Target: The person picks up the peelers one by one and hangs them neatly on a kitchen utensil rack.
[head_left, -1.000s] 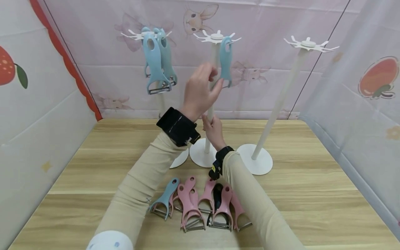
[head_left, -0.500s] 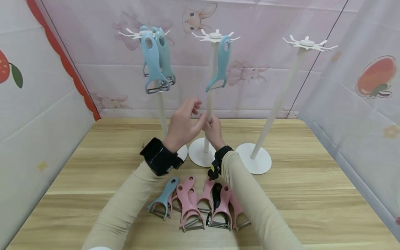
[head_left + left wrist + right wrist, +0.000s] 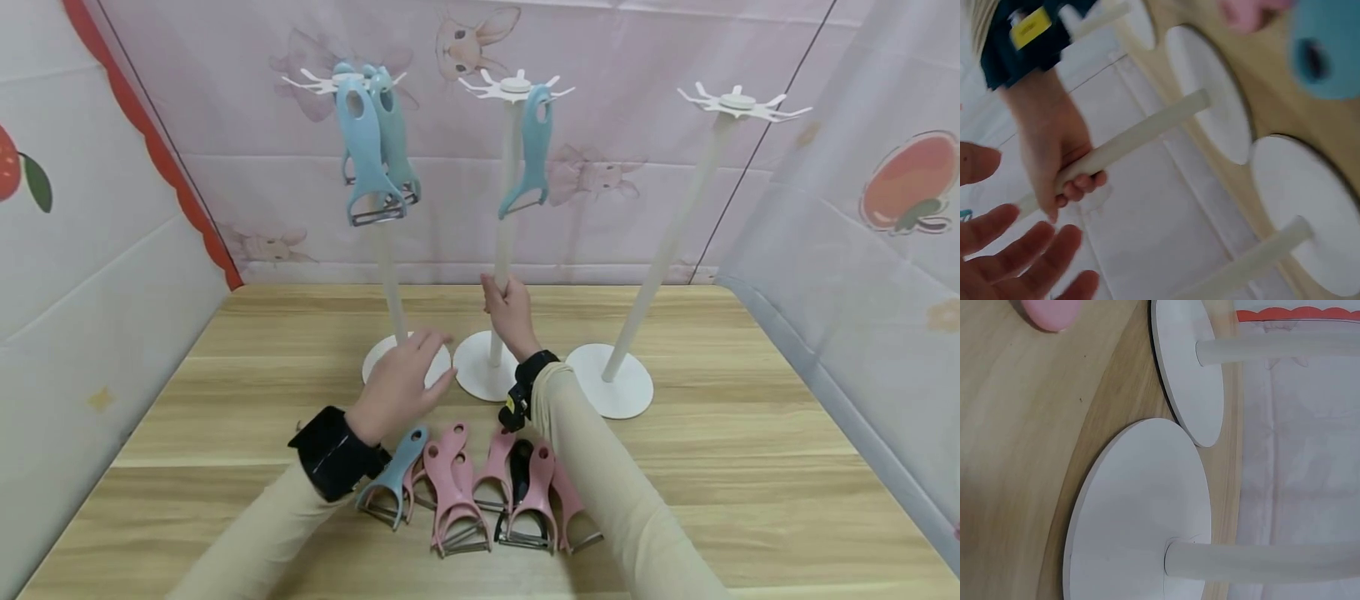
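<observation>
- Left stand (image 3: 387, 271): white, upright on the desk (image 3: 247, 375); blue peelers (image 3: 365, 150) hang from its top hooks.
- Left hand (image 3: 397, 385): in front of the left stand's pole, overlapping its round base in the head view; contact with the base cannot be told. Fingers loosely spread, thumb set apart.
- Loose blue peeler (image 3: 399, 472): on the desk, handle end towards the left hand, near its fingers but apart from them; blade end faces the person.
- Pink peelers (image 3: 442, 477): overlapping heap just right of the loose blue one, nearer the person than both hands.
- Middle stand (image 3: 504, 246): one blue peeler (image 3: 536, 142) hangs at its top, above the right hand.
- Right hand (image 3: 512, 317): fingers curled round the middle stand's pole, below the hanging peeler.
- Yellow label (image 3: 1030, 28) on the right wristband: its print is too blurred to read.
- Black peeler (image 3: 520, 468): among the pink ones, partly covered.
- Right stand (image 3: 660, 258): white, well apart from the fingers.
</observation>
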The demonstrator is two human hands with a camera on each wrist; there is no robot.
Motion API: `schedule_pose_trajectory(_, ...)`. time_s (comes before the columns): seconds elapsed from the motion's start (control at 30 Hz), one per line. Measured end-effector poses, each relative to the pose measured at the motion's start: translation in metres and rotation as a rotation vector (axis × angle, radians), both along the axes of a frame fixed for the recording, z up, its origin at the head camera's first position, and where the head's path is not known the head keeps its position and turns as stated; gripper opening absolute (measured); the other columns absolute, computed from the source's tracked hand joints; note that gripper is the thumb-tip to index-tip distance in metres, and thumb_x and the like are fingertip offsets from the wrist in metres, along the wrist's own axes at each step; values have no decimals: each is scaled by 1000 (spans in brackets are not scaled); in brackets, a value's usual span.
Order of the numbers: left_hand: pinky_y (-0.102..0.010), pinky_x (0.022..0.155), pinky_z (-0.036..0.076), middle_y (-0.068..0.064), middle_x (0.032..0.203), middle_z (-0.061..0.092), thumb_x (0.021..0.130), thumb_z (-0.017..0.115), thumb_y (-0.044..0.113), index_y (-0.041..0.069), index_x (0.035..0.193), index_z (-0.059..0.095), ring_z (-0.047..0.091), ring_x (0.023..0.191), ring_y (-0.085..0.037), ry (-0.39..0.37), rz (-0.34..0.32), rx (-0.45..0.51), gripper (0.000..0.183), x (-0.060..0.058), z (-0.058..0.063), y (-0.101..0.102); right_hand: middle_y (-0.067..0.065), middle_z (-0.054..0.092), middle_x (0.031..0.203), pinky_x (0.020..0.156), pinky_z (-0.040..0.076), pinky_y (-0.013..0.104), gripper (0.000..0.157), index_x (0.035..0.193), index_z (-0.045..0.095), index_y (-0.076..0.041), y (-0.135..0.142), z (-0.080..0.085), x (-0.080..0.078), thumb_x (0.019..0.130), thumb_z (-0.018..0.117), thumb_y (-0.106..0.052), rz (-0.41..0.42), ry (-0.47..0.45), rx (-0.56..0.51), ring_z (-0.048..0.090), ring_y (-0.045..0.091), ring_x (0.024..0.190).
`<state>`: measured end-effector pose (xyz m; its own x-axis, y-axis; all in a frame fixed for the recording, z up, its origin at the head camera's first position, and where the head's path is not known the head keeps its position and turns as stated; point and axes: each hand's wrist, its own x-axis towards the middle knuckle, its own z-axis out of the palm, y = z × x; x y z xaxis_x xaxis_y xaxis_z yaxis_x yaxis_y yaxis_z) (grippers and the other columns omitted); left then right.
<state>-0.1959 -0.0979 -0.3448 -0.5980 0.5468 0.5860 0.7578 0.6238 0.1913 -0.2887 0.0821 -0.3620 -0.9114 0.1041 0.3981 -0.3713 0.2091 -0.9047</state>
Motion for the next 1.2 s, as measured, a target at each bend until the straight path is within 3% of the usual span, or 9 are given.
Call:
schedule_pose_trajectory(0.17,-33,52,45,-9,84,58,77,69,19,2,105,59,56,66,-21,-74,54,-265,34,14,-21,-14,4,46,65,56,38,25,25,79,47,-4,0,0,-1,96,46,-23,4,3,8,50,38,66)
schedule_pose_trajectory(0.3,-32,50,42,-6,77,55,79,68,25,3,106,59,53,63,-19,-243,97,-422,35,24,-32,-24,3,45,65,56,39,25,26,78,47,-4,0,-1,-1,95,46,-23,-1,0,8,50,37,65)
schedule_pose_trajectory(0.43,-31,50,37,-1,70,49,79,69,28,3,106,57,46,60,-15,-439,102,-461,39,30,-38,-31,2,45,64,57,40,24,25,79,47,-4,0,-1,-1,95,46,-22,2,-1,1,50,40,67)
schedule_pose_trajectory(0.57,-29,50,34,2,65,44,79,68,29,3,108,53,42,57,-14,-549,82,-483,42,33,-43,-35,3,44,64,57,40,24,25,78,47,-4,0,-1,-1,96,46,-21,18,2,-16,49,46,69)
schedule_pose_trajectory(0.77,-31,51,38,1,66,46,78,67,26,5,111,50,45,57,-14,-581,72,-494,43,33,-50,-35,4,43,63,58,40,24,24,78,46,-4,1,-1,-2,96,45,-21,33,5,-10,47,47,69)
schedule_pose_trajectory(1.0,-29,49,37,0,64,44,78,64,15,5,103,49,44,54,-14,-587,20,-456,30,31,-52,-34,6,44,64,57,39,24,25,77,46,-4,2,3,1,96,44,-19,46,13,16,47,42,66)
schedule_pose_trajectory(1.2,-27,51,39,0,68,45,82,61,10,-2,114,47,44,57,-13,-596,-25,-428,38,30,-48,-35,3,42,60,57,40,25,26,75,44,-5,3,4,2,97,44,-19,69,16,21,44,20,56)
